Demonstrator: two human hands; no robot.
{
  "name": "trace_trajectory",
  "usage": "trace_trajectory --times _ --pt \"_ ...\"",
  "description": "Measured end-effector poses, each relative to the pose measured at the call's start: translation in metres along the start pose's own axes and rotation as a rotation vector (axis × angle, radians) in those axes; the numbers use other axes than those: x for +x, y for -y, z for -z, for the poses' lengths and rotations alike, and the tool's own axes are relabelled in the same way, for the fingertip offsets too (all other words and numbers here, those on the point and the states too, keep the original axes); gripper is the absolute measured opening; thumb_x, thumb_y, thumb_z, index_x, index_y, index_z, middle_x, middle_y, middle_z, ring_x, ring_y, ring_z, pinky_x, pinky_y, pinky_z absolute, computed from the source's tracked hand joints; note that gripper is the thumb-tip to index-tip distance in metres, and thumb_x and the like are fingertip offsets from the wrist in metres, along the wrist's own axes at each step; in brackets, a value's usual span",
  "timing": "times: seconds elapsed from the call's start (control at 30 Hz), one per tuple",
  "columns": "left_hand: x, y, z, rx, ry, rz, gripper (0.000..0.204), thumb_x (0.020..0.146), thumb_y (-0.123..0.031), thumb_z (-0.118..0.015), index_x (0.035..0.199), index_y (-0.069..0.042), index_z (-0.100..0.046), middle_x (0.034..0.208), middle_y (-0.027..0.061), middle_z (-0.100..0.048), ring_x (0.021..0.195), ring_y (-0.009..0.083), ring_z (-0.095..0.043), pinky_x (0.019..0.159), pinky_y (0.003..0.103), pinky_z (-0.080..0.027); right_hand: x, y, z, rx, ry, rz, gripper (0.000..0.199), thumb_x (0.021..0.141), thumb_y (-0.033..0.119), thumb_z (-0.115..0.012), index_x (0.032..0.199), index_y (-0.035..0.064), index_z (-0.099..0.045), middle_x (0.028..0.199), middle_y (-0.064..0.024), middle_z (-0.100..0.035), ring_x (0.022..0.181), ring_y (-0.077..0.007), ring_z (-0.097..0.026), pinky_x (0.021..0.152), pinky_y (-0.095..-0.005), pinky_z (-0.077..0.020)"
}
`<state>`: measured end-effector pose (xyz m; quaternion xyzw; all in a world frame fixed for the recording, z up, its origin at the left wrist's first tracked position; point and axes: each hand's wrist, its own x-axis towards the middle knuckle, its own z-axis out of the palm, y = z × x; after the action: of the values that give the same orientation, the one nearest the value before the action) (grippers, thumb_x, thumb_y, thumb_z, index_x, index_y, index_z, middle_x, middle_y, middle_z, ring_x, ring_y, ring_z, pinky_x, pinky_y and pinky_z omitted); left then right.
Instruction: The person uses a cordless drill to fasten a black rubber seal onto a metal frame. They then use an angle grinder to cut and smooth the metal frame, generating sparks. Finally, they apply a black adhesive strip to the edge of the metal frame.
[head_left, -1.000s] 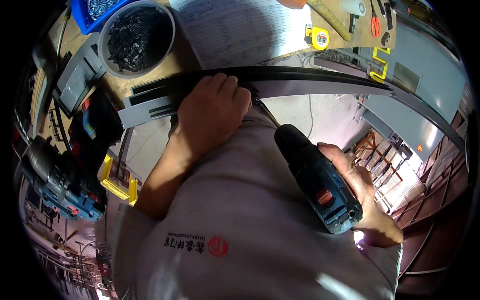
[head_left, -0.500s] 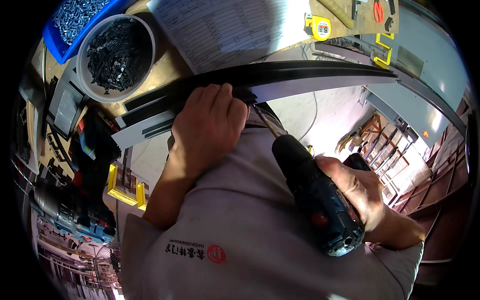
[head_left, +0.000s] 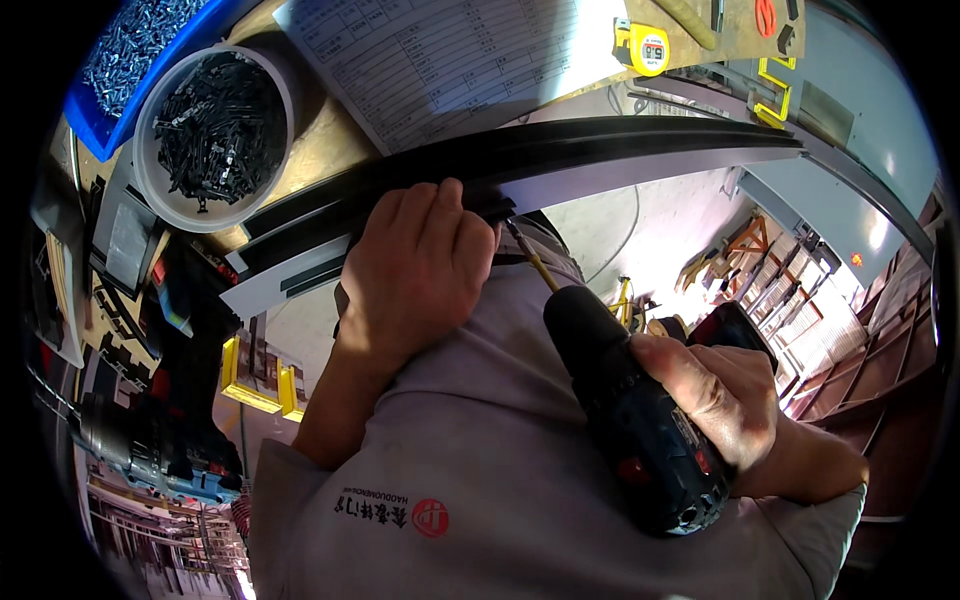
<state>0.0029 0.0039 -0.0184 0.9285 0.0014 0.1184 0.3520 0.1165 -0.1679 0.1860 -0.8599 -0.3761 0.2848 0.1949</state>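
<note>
My left hand (head_left: 418, 268) grips the near edge of a long black and grey metal profile (head_left: 600, 155) that runs across the workbench edge. My right hand (head_left: 722, 390) holds a dark blue cordless drill (head_left: 630, 410) by its handle. The drill's thin bit (head_left: 528, 258) points up toward the underside of the profile, right beside my left fingers. The bit's tip is hidden behind the profile's edge.
A white bowl of black screws (head_left: 215, 125) and a blue bin of silver screws (head_left: 135, 55) stand at the upper left. A printed paper sheet (head_left: 450, 60) and a yellow tape measure (head_left: 648, 45) lie on the bench. Another blue drill (head_left: 160, 455) rests lower left.
The drill has swung up so its bit now reaches the profile by my left hand. The view has shifted closer to the bench; my left hand keeps its grip.
</note>
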Motion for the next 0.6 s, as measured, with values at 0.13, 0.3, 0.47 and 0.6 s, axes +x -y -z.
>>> trace_trajectory --times 0.13,0.3,0.47,0.6 --pt "-0.002 0.0 -0.002 -0.005 -0.021 -0.014 0.032 0.088 -0.022 -0.08 0.091 -0.003 -0.055 0.103 0.0205 -0.069 0.088 0.0343 -0.069 0.075 0.044 -0.059 0.003 -0.002 0.003 0.012 0.034 0.018 0.058 0.076 0.021 -0.082 0.131 0.0086 -0.073 0.052 0.0065 -0.039 0.039 -0.0108 -0.039 0.05 -0.0326 -0.0251" --pt "-0.001 0.002 -0.003 0.0 -0.025 -0.022 0.029 0.089 -0.02 -0.078 0.089 -0.002 -0.055 0.101 0.0216 -0.07 0.087 0.0333 -0.069 0.074 0.043 -0.059 0.012 -0.001 0.01 0.012 0.109 0.026 0.056 0.076 0.02 -0.082 0.13 0.0075 -0.073 0.053 0.0059 -0.039 0.039 -0.0106 -0.043 0.046 -0.0318 -0.0259" --pt "0.001 0.001 -0.001 -0.01 -0.02 -0.033 0.024 0.089 -0.018 -0.073 0.085 -0.001 -0.057 0.097 0.0239 -0.071 0.083 0.0313 -0.067 0.073 0.042 -0.058 0.01 -0.003 0.007 -0.026 0.068 0.046 0.052 0.077 0.014 -0.08 0.129 0.0075 -0.074 0.054 0.0055 -0.041 0.04 -0.0091 -0.042 0.045 -0.0295 -0.0284" --pt "0.001 0.001 -0.002 -0.016 -0.019 -0.018 0.027 0.09 -0.019 -0.076 0.087 -0.001 -0.057 0.098 0.0233 -0.07 0.083 0.0325 -0.067 0.072 0.042 -0.057 0.01 -0.008 0.01 -0.055 0.111 0.079 0.049 0.078 0.01 -0.08 0.127 0.0081 -0.074 0.056 0.005 -0.043 0.042 -0.0083 -0.043 0.043 -0.0284 -0.0289"
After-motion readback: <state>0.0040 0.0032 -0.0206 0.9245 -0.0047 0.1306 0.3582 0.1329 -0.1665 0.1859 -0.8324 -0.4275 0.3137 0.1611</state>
